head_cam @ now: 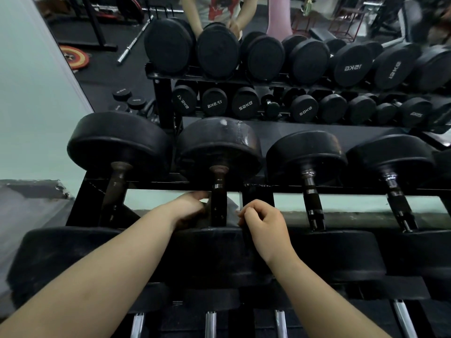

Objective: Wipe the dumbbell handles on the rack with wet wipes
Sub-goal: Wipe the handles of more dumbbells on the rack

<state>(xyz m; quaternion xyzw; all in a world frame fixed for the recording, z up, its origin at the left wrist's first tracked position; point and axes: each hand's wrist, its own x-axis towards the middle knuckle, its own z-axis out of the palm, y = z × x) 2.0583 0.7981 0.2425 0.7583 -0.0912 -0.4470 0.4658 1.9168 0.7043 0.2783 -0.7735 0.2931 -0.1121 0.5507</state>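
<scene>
Left hand point(191, 209), right hand point(264, 224) tight on wipe point(233, 207) behind dumbbell handle point(219, 211); rack point(79, 206), gym mirror point(109, 45)

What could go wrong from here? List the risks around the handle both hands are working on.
1. The thin white wet wipe appears looped round the dark rusty dumbbell handle, pulled between the left hand and the right hand; it may snag or tear.
2. Both hands sit between heavy black rubber dumbbell heads; if the dumbbell rolls, fingers could get pinched.

Pale green wall point(29, 106), wide mirror point(305, 129) (dark gym floor point(102, 79) reflected)
</scene>
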